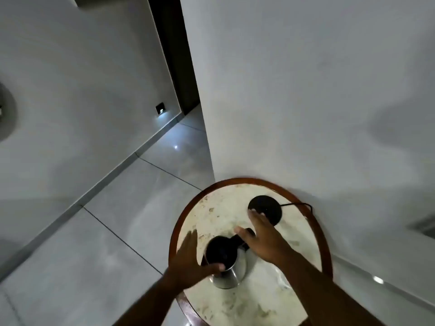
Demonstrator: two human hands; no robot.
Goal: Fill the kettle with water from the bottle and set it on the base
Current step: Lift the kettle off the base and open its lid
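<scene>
A steel kettle with a black lid and black handle stands on a round marble-topped table. My left hand is spread open at the kettle's left side, thumb against its steel body below the lid. My right hand hovers open over the kettle's handle, fingers stretched toward the black round base. The base lies empty at the back of the table, its cord running off to the right. No bottle is in view.
The table has a raised brown wooden rim and stands against a white wall corner. Glossy grey floor tiles spread to the left. A dark doorway lies further back, with a small lit wall fixture near it.
</scene>
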